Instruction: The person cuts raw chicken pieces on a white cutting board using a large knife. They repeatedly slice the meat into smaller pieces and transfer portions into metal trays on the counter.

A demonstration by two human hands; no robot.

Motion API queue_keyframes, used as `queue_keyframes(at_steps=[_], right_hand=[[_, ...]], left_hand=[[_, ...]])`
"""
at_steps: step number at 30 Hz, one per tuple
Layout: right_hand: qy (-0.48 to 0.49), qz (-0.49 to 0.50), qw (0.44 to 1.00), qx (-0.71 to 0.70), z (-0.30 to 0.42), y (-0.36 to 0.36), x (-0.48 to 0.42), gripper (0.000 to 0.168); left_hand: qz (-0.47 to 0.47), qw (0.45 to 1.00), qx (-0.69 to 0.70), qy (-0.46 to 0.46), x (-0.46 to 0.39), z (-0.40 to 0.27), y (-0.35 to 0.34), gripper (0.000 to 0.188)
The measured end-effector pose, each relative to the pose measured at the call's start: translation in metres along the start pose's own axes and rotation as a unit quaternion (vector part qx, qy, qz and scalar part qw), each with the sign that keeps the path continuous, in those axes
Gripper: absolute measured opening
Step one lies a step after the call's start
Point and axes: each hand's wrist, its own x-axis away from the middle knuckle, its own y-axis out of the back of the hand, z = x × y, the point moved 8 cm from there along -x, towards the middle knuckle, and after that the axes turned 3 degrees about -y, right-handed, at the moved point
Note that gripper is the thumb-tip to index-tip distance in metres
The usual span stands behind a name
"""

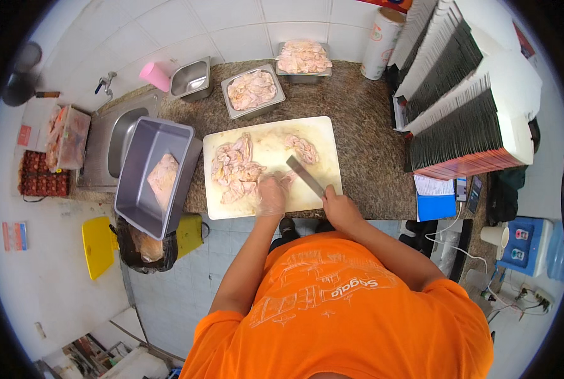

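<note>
My right hand point(341, 208) grips the handle of a knife with a broad, straight blade point(306, 176), which slants over the white cutting board point(310, 199). My left hand point(270, 192), in a clear plastic glove, holds a small strip of raw chicken skin point(288, 179) beside the blade. My fingertips are partly hidden by the glove's glare. A heap of raw chicken skin point(234, 168) covers the board's left part, touching my left hand. Toward the far right of the board lies a smaller piece of skin point(302, 148).
Behind the board stand two steel pans heaped with chicken skin point(252, 90) point(303, 57) and a bare steel pan point(190, 80). A grey tub point(139, 175) with raw chicken point(163, 177) overhangs the counter's left edge. Stacked black containers point(457, 128) rise at right.
</note>
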Motion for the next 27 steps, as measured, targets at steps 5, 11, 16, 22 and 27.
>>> queue_keyframes(at_steps=[5,11,16,22,27], right_hand=[[0.057,-0.043,0.997,-0.028,0.027,-0.011,-0.049,0.024],[0.101,-0.083,0.991,-0.037,0.054,-0.012,-0.093,0.025],[0.036,-0.001,0.999,-0.032,-0.008,-0.007,-0.01,0.024],[0.035,-0.083,0.993,-0.08,-0.025,0.014,-0.017,0.026],[0.087,-0.096,0.986,-0.102,0.006,0.015,-0.002,0.027]], left_hand=[[-0.009,0.992,0.04,-0.123,0.015,-0.022,0.01,0.008],[0.037,0.993,0.029,-0.112,0.004,-0.021,0.001,0.011],[-0.004,0.965,0.177,0.194,0.002,0.077,-0.013,0.02],[0.067,0.763,0.534,0.359,-0.005,0.011,-0.011,0.026],[-0.029,0.703,0.584,0.404,0.006,0.025,-0.045,0.022]])
